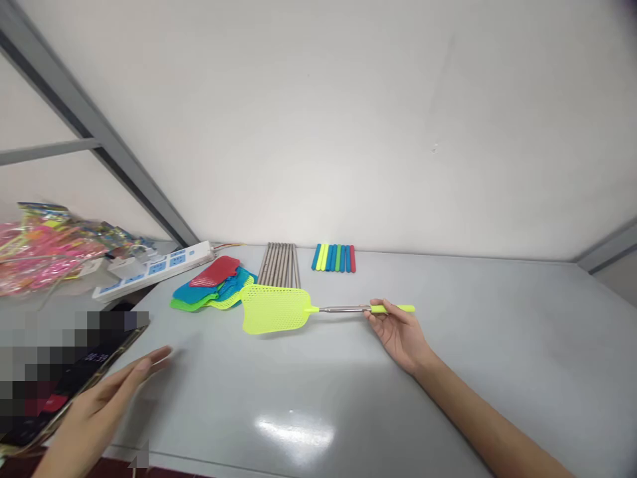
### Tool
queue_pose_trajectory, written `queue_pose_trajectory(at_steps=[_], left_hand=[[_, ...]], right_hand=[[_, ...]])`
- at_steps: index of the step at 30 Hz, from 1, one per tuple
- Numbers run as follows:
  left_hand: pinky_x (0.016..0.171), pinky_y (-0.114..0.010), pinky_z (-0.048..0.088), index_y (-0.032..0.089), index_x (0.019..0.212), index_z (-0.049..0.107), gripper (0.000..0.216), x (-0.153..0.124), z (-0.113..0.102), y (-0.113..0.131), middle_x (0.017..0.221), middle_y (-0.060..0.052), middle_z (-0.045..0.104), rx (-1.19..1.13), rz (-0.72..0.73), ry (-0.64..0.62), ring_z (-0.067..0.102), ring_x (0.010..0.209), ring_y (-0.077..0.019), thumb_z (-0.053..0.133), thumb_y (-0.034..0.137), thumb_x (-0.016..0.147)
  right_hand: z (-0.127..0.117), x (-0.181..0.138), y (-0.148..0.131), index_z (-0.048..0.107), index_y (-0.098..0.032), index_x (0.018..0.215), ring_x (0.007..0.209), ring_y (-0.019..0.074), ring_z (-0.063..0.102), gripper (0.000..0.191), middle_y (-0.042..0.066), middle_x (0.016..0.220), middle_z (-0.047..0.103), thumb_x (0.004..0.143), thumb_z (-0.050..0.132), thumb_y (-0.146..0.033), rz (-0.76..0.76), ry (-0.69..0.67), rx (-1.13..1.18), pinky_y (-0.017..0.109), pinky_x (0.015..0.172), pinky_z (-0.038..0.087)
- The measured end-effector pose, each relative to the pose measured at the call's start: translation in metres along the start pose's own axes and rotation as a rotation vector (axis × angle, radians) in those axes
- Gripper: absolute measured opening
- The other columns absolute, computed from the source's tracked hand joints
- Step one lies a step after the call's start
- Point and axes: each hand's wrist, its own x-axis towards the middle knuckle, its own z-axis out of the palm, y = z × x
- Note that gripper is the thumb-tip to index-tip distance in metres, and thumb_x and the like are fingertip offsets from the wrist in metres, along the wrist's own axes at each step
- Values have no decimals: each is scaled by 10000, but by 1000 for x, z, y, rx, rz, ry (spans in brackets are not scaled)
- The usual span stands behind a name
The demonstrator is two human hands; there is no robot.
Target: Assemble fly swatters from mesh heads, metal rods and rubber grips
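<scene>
A yellow-green fly swatter [277, 310] with a metal rod and matching grip lies across the middle of the view, its head to the left. My right hand [398, 332] is closed around the swatter where rod and grip meet. Over the table's left front part, my left hand [112, 401] is held with fingers stretched out, holding nothing. Beyond the swatter's head is a pile of loose swatter heads [216, 273] in red, blue, green and yellow. Several metal rods [279, 264] lie side by side, and right of them a row of coloured grips [334, 258].
A white power strip [172, 262] with plugged-in adapters stands at the back left. Pink plastic-wrapped goods [54, 249] are heaped left of it. A phone [74, 378], partly pixelated, lies beside my left hand. The grey table [478, 372] meets a white wall [368, 133] at the back.
</scene>
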Motion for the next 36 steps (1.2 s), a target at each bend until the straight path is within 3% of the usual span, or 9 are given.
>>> queue_pose_trajectory(at_steps=[2,5,9,12,16,22,30,36], left_hand=[[971,-413,281,259,1086,510,385,-2,20,51,1132,39,554,-252,20,-127,459,1078,-232,412,454,770],[889,-418,377,246,1220,373,526,4,55,115,1239,-41,455,-557,117,-293,450,1080,-270,454,455,744],[811,-348,441,220,1183,429,488,31,98,155,1197,-67,496,-772,186,-378,483,1040,-260,493,411,738],[704,-320,487,148,1019,569,396,53,120,163,1028,-97,612,-848,70,-485,555,932,-260,522,404,720],[648,-298,499,144,922,608,316,65,132,160,874,-83,670,-939,-39,-599,612,809,-230,548,372,712],[667,-322,502,124,912,619,316,64,127,156,847,-110,674,-971,-123,-661,620,789,-244,591,337,681],[623,-256,499,141,865,650,305,46,117,173,897,-100,665,-950,-239,-733,625,774,-226,618,353,649],[679,-243,480,165,953,624,317,38,118,167,936,-87,655,-965,-201,-830,617,798,-206,561,356,708]], right_hand=[[-6,-2,-9,624,-93,774,740,144,608,144,82,738,624,724,554,-209,-47,19,21,184,702,493],[-12,-1,-17,623,-95,764,735,136,605,138,72,728,622,725,554,-209,-101,42,33,175,702,489],[-14,2,-21,622,-106,770,739,141,601,169,69,720,625,725,556,-254,-139,84,-24,190,694,485],[-16,3,-22,618,-121,794,720,145,593,213,69,732,620,735,535,-307,-167,122,-112,228,678,483],[-16,2,-24,611,-138,825,696,151,562,254,63,754,591,758,489,-350,-209,112,-229,275,634,465],[-15,4,-21,603,-136,839,632,129,499,276,48,703,543,782,445,-355,-194,87,-295,275,614,417],[-14,5,-24,591,-140,843,596,130,463,298,37,651,506,784,429,-383,-172,15,-324,274,577,385],[-13,2,-26,587,-161,831,586,136,471,295,35,654,513,769,441,-411,-191,-4,-363,278,562,384]])
